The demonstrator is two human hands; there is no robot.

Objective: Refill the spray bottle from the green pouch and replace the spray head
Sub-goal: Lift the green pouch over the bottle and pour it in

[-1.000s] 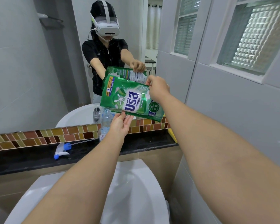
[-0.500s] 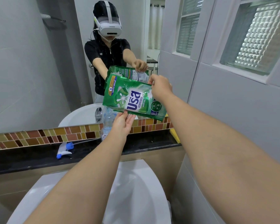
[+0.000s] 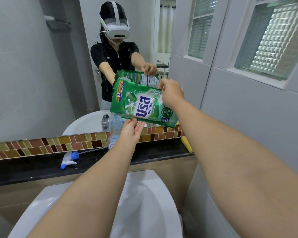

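Observation:
The green pouch hangs tilted sideways above the clear spray bottle, which stands headless on the black ledge by the mirror. My right hand pinches the pouch's upper right corner. Under the pouch's lower edge my left hand supports it with straight fingers, in front of the bottle. The white and blue spray head lies on the ledge to the left, its tube pointing toward the bottle.
A white basin sits below the ledge. The mirror behind the ledge reflects me and the pouch. A tiled wall with glass-block windows closes in the right side. A yellow sponge rests at the ledge's right end.
The pouch and both hands have stayed almost in place over the bottle; the pouch has tilted slightly. The view has shifted a little.

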